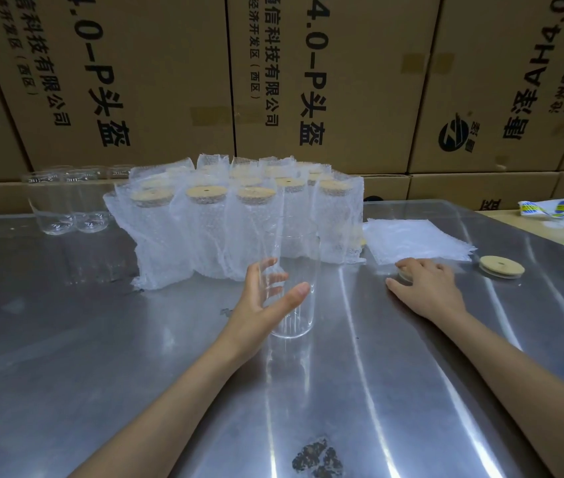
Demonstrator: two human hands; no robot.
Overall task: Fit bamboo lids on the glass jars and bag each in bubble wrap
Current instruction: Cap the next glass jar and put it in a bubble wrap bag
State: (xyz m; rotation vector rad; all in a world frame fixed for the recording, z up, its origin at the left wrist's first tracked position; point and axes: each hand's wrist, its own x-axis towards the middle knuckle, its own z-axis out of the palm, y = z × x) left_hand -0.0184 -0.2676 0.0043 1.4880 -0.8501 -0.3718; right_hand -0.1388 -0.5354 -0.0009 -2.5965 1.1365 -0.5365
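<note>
Clear glass jar upright, lidless; bamboo lid flat at right; wrapped jars behind.

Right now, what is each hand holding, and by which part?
The left hand holds the upright glass jar round its lower side wall. The right hand covers a bamboo lid on the table; grip unclear.
</note>
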